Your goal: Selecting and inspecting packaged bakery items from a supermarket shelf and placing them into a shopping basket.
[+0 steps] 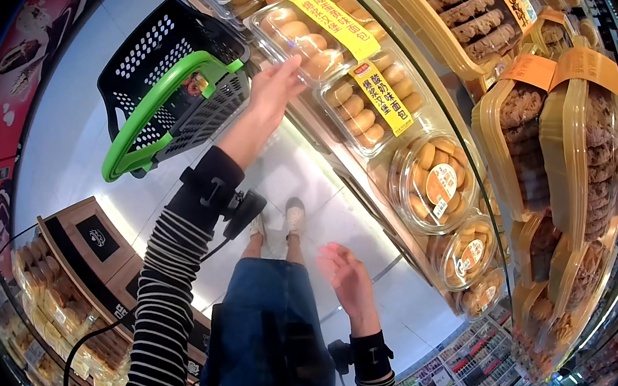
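My left hand (274, 90) reaches to the near edge of a clear plastic box of small buns (298, 38) with a yellow label. Its fingertips are at the box's corner; whether they grip it I cannot tell. Just beside that box lies a second clear box of buns (354, 110), also yellow-labelled. Round clear tubs of pastries (416, 167) follow along the shelf. Over the floor, in front of my body, my right hand (346, 274) is raised with nothing in it, its fingers slightly bent.
A black shopping basket (130, 48) with a green handle (150, 105) stands left of the shelf, with a small packed item inside. Large trays of cookies (470, 6) fill the upper tier behind a glass edge. Another bakery display (60, 298) stands at lower left.
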A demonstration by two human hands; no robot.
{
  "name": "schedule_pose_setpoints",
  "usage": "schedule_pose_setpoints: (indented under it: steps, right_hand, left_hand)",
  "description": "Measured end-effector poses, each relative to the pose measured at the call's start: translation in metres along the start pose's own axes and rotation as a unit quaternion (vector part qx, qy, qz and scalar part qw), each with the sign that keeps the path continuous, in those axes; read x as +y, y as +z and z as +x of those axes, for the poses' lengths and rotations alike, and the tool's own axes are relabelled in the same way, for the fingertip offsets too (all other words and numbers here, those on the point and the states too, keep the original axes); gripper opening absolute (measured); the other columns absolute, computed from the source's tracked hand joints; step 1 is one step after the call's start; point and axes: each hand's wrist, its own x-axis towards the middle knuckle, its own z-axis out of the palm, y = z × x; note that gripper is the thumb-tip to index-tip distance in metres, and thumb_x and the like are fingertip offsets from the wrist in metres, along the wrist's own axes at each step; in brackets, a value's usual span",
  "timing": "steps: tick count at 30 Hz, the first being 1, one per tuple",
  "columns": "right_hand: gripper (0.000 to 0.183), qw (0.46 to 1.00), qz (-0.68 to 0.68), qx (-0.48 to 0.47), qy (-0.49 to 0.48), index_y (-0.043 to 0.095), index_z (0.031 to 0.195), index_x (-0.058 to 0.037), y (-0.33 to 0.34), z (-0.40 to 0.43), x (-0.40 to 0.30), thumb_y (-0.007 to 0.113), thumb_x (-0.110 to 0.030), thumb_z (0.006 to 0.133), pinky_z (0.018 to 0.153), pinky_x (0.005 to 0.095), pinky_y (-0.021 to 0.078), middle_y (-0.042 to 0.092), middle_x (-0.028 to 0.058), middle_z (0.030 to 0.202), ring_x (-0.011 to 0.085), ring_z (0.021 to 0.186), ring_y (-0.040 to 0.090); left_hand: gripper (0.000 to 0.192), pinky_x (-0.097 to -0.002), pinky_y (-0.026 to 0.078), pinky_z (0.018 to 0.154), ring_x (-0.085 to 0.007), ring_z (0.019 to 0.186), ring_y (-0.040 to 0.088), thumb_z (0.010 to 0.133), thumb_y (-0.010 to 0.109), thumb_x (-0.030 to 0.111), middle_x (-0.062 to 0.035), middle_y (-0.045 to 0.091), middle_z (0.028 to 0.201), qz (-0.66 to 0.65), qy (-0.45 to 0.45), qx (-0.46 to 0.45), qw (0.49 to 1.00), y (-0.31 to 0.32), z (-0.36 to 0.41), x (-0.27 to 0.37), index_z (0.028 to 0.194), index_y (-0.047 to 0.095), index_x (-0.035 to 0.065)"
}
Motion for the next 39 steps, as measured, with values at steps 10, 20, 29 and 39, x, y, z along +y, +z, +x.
schedule_pose_setpoints:
  steps: [10,20,29,39]
  right_hand:
    - [0.045,1.0,-0.003,-0.007,0.007,0.042,0.11,-0.0021,-0.005,0.01,-0.007,0.047,-0.033,0.078,0.085,0.0346,0.0346,0.047,0.0144,0.109,0.0234,0.096,0.047]
    - [0.042,1.0,0.002,0.001,-0.007,0.041,0.111,-0.0006,-0.003,0.016,-0.016,0.044,-0.03,0.08,0.083,0.0334,0.0365,0.047,0.0154,0.109,0.0224,0.095,0.048]
    - [0.041,1.0,-0.003,0.005,-0.005,0.042,0.11,-0.0012,0.002,0.017,-0.02,0.043,-0.029,0.08,0.084,0.0333,0.036,0.047,0.0148,0.108,0.0218,0.094,0.048]
    - [0.041,1.0,0.011,-0.009,-0.009,0.041,0.11,-0.0014,0.006,0.01,-0.016,0.045,-0.029,0.08,0.085,0.0339,0.0357,0.048,0.0138,0.107,0.0221,0.094,0.048]
  left_hand:
    - [0.03,-0.0294,0.046,0.074,-0.0146,0.082,0.053,0.076,0.057,0.018,-0.0085,0.054,0.091,-0.036,0.022,0.026,0.999,-0.01,0.058,-0.027,0.096,0.047,-0.0027]
    - [0.024,-0.0268,0.044,0.073,-0.0122,0.077,0.051,0.077,0.056,0.017,-0.0042,0.053,0.088,0.007,-0.001,0.03,1.0,-0.028,0.064,-0.04,0.094,0.049,0.0006]
    - [0.025,-0.0237,0.047,0.069,-0.015,0.078,0.054,0.077,0.056,0.013,-0.008,0.053,0.091,0.055,0.022,0.077,0.995,-0.025,0.066,-0.037,0.094,0.051,-0.0041]
    - [0.036,-0.0283,0.046,0.073,-0.0184,0.087,0.053,0.077,0.056,0.016,-0.0092,0.053,0.092,0.13,-0.001,0.069,0.989,-0.029,0.057,-0.019,0.101,0.046,-0.0078]
